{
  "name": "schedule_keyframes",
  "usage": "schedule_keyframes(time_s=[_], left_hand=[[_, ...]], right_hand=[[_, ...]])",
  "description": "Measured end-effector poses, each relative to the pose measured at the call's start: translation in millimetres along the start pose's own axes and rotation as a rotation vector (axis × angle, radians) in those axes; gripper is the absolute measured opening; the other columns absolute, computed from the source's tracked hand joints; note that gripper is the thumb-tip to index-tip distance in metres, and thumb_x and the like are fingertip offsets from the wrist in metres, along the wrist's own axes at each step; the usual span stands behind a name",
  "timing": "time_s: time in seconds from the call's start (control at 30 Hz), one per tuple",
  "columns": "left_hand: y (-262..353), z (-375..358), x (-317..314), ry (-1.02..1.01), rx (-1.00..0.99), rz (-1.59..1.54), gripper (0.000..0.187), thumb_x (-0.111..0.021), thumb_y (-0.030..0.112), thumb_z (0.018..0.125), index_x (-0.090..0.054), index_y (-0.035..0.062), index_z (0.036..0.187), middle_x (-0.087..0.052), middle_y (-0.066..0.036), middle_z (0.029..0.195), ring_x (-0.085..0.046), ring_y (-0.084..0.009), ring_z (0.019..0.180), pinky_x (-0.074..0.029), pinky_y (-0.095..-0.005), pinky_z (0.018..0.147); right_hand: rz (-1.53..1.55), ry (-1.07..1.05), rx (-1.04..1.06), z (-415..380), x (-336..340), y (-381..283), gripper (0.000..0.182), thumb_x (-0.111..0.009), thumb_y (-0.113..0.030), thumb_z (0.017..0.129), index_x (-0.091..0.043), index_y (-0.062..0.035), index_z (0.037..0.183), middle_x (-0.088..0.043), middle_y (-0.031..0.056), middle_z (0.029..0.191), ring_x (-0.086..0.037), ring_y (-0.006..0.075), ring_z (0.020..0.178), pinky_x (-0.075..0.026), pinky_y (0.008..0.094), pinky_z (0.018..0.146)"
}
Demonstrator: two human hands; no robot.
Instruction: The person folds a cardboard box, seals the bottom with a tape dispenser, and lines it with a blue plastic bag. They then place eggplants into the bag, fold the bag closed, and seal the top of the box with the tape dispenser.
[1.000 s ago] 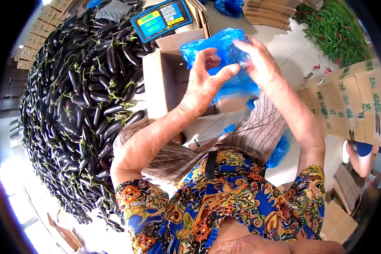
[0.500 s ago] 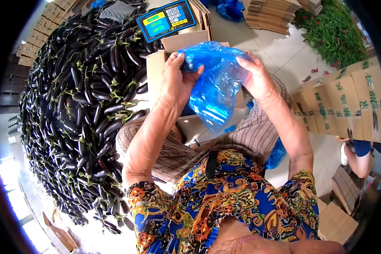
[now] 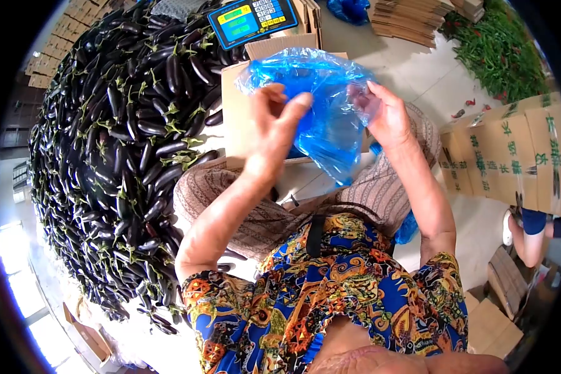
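Note:
A thin, translucent blue plastic bag (image 3: 333, 134) is spread between my hands, its lower corner hanging above my lap. My right hand (image 3: 388, 115) pinches the bag's right edge, some fingers showing through the film. My left hand (image 3: 274, 121) is in front of the bag's left side, slightly blurred, with the thumb apart from the bent fingers and no film visibly gripped. Behind the bag stands an open cardboard box (image 3: 235, 115), its inside largely hidden by the bag and my left hand. A scale display (image 3: 252, 22) with a blue frame and keypad is just beyond the box.
A large heap of eggplants (image 3: 124, 149) fills the left side. Flattened cardboard (image 3: 408, 19) is stacked at the back, near a pile of green peppers (image 3: 502, 53). Printed cartons (image 3: 511, 156) stand at right, close to another person's leg (image 3: 531, 240). Another blue bag (image 3: 349, 9) lies behind.
The bag has spread wider and risen slightly. My left hand has come off its gripped edge and moved right and downward, thumb apart. My right hand still holds the other edge.

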State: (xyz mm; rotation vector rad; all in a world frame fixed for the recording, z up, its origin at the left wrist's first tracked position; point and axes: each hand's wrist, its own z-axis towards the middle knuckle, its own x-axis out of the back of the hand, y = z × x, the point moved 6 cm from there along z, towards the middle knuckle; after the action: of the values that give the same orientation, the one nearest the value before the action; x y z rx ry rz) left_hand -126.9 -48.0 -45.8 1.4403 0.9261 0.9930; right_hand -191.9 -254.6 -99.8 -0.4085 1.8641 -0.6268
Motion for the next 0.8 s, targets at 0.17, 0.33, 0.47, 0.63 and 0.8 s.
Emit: schedule_keyframes(time_s=[0.17, 0.33, 0.47, 0.63, 0.8], left_hand=[[-40, 28, -44, -0.154, 0.334, -0.492, 0.041, -0.075, 0.023, 0.082, -0.057, -0.0021, 0.109, -0.064, -0.012, 0.1, -0.06, -0.0178, 0.09, -0.05, -0.0302, 0.081], [-27, 47, 7, -0.06, 0.336, -0.707, 0.01, -0.049, 0.006, 0.096, -0.058, 0.0054, 0.102, -0.068, -0.012, 0.097, -0.067, -0.023, 0.086, -0.057, -0.0408, 0.078], [-37, 32, 63, -0.064, 0.251, -0.866, 0.022, -0.045, 0.009, 0.098, -0.054, 0.0026, 0.117, -0.065, -0.012, 0.109, -0.065, -0.0239, 0.099, -0.055, -0.0406, 0.089], [-79, -16, 118, 0.177, 0.465, -0.675, 0.023, -0.044, 0.012, 0.099, -0.059, 0.0041, 0.114, -0.067, -0.009, 0.101, -0.067, -0.021, 0.087, -0.057, -0.0375, 0.08], [-81, -23, 194, 0.169, 0.205, 0.228, 0.019, -0.052, 0.012, 0.094, -0.061, 0.002, 0.107, -0.068, -0.006, 0.094, -0.066, -0.0209, 0.084, -0.054, -0.0343, 0.073]], right_hand=[[-0.032, -0.026, -0.132, 8, -7, 33, 0.023, -0.058, -0.028, 0.095, -0.064, -0.0059, 0.098, -0.069, 0.0072, 0.087, -0.065, 0.0169, 0.075, -0.054, 0.0314, 0.068], [0.003, 0.109, 0.055, 3, 48, -13, 0.021, -0.053, -0.021, 0.097, -0.06, -0.0037, 0.104, -0.067, 0.0105, 0.096, -0.065, 0.0211, 0.085, -0.055, 0.0349, 0.075], [0.105, 0.243, 0.122, -26, 66, -17, 0.019, -0.048, -0.015, 0.098, -0.058, -0.0036, 0.109, -0.063, 0.012, 0.104, -0.063, 0.0187, 0.088, -0.054, 0.0315, 0.072], [0.163, 0.155, 0.128, -43, 131, -3, 0.025, -0.043, -0.012, 0.098, -0.054, -0.0017, 0.118, -0.057, 0.005, 0.086, -0.052, 0.0128, 0.068, -0.046, 0.0243, 0.058], [-0.618, 0.33, 0.058, -77, 129, -14, 0.024, -0.043, -0.01, 0.096, -0.057, -0.0041, 0.114, -0.059, 0.0015, 0.082, -0.053, 0.0105, 0.066, -0.045, 0.0251, 0.058]])
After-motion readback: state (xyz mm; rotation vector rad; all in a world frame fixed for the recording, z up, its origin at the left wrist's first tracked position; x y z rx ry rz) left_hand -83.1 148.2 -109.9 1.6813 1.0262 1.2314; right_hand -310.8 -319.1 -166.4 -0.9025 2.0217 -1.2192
